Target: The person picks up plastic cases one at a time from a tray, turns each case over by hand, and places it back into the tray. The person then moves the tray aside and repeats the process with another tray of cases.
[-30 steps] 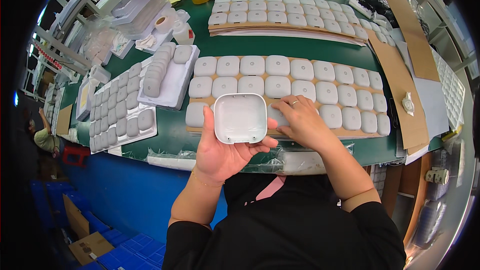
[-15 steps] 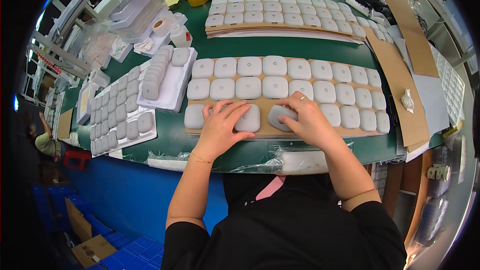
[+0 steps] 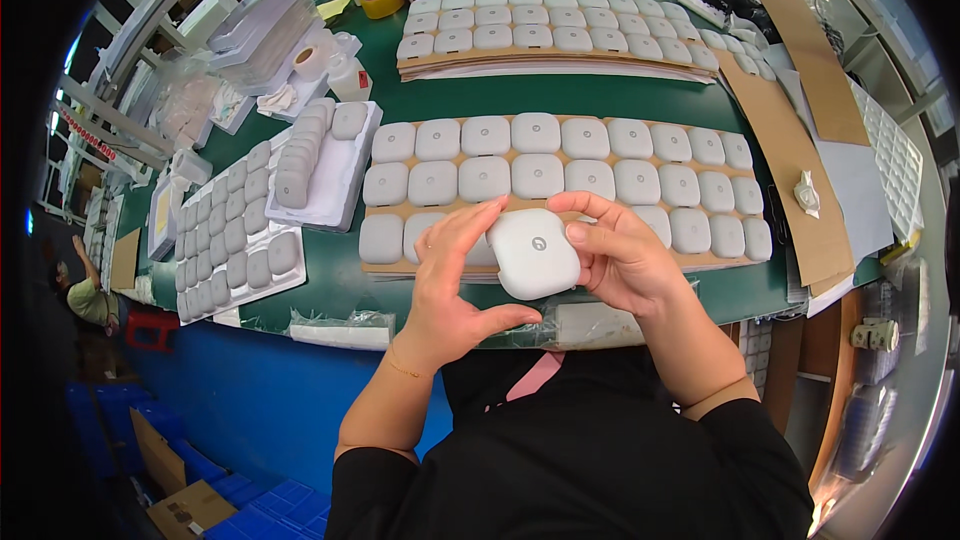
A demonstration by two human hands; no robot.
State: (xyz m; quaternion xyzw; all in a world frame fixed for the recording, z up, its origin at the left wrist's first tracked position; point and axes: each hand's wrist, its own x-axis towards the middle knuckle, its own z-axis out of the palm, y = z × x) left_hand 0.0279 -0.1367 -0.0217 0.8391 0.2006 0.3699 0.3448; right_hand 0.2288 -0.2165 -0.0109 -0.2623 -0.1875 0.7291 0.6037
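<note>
A rounded-square white plastic case [image 3: 537, 258] with a small dark round mark is raised off the board, tilted toward me. My right hand [image 3: 622, 255] grips its right edge between thumb and fingers. My left hand [image 3: 452, 285] is curved along its left side, thumb stretched out below and fingers spread; whether it touches the case I cannot tell. Behind lie three rows of the same cases on a brown cardboard sheet [image 3: 660, 258]. Both hands partly cover the nearest row.
A second stack of cardboard [image 3: 560, 66] with more cases lies farther back. At left are a white foam tray [image 3: 330, 175] and another tray of cases [image 3: 240, 230]. Cardboard strips [image 3: 790, 170] flank the right side. Clear plastic [image 3: 340, 328] lines the green table's front edge.
My right hand has lifted one case from the nearest row and brought it up toward me. My left hand has left the row and turned palm inward beside the case.
</note>
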